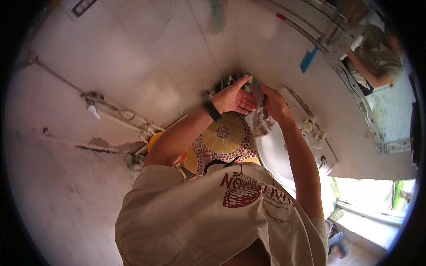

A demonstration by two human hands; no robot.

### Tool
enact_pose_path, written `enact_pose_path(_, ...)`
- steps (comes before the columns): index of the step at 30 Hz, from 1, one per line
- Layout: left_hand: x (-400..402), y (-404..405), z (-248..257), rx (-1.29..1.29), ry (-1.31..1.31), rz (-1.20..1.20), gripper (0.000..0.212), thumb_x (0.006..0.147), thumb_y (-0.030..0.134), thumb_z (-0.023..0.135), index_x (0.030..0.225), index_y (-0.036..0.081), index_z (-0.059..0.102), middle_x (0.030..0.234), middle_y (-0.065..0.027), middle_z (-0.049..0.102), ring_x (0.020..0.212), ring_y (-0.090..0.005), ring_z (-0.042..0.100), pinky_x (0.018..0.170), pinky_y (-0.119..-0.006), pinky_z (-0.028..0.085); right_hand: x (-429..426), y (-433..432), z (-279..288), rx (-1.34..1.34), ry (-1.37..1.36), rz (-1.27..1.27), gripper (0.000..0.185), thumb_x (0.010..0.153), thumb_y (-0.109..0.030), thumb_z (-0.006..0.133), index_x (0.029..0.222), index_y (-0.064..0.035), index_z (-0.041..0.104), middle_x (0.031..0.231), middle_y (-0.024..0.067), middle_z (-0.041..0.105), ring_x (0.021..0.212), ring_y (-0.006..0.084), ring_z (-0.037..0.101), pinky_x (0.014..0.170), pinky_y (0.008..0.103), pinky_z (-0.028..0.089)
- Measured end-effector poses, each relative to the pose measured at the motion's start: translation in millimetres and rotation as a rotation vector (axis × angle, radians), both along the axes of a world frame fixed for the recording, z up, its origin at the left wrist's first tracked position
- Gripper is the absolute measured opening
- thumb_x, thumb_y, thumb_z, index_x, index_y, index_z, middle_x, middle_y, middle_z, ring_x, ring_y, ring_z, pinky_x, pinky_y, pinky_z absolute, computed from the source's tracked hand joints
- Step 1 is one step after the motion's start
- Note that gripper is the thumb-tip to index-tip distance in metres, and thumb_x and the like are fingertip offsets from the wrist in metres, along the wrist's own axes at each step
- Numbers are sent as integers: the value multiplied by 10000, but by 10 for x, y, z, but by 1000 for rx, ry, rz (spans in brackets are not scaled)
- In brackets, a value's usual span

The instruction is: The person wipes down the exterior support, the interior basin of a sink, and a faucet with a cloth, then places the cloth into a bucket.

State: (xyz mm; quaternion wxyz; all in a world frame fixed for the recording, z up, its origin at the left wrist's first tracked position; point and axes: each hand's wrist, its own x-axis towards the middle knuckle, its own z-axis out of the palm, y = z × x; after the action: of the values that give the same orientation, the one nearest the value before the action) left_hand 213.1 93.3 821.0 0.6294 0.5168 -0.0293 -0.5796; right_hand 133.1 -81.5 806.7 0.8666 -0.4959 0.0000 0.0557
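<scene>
A crumpled grey-brown cloth point(260, 116) hangs from my right hand point(275, 103), whose fingers are closed around its upper part. To the left of the cloth is my left hand point(234, 98), palm turned up, thumb raised and fingers reaching to the cloth's edge; whether they touch it is hard to tell. A dark watch point(211, 110) is on my left wrist. Below and beside the right hand lies a white washbasin point(274, 153), partly hidden by my right forearm. Small items stand in the dark corner behind the hands, too blurred to name.
Pipes with a valve point(93, 97) run along the left wall. Basin taps point(309, 123) are at the right. A mirror point(386, 109) and a blue comb point(309, 60) are on the right wall. The floor point(222, 133) has a pebble pattern.
</scene>
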Motion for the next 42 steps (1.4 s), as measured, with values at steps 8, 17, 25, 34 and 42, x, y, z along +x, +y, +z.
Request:
enact_pose_path(8, -189, 704, -493, 166, -248, 320, 526, 780, 528, 581, 948, 31, 608, 848, -90, 620, 775, -199, 610, 760, -363, 481, 80, 775, -416, -541, 73, 58, 255, 907, -295, 453, 872, -70, 569, 797, -18, 485, 702, 83, 423, 641, 251, 350)
enact_pose_path(17, -60, 1792, -804, -193, -232, 909, 193, 859, 223, 583, 885, 33, 598, 792, -38, 595, 717, -95, 570, 648, -237, 483, 442, 1819, -724, -301, 361, -6, 200, 867, -237, 562, 906, -44, 594, 851, 14, 570, 801, 130, 526, 747, 280, 404)
enact_pose_path(25, 153, 2404, -732, 22, -729, 997, 178, 863, 182, 539, 921, 16, 562, 774, -11, 533, 693, -95, 479, 640, -253, 418, 816, 2770, -539, -116, 365, 5, 207, 892, -226, 513, 942, -39, 587, 893, 17, 541, 820, 119, 496, 752, 294, 394)
enact_pose_path(34, 154, 2736, -575, -36, -640, 1053, 582, 784, 75, 599, 1290, -33, 332, 935, -122, 537, 784, -159, 520, 676, -283, 448, 795, 3096, -369, -528, 123, 109, 205, 887, -156, 521, 1031, -17, 564, 931, 14, 544, 815, 105, 498, 735, 227, 387)
enact_pose_path(42, 203, 2717, -571, 193, -762, 1047, 624, 774, 101, 647, 1291, -48, 331, 861, -123, 572, 687, -137, 541, 554, -281, 445, 952, 2968, -385, -325, 207, -99, 225, 879, -154, 527, 1056, -17, 549, 990, 43, 569, 860, 137, 540, 748, 277, 435)
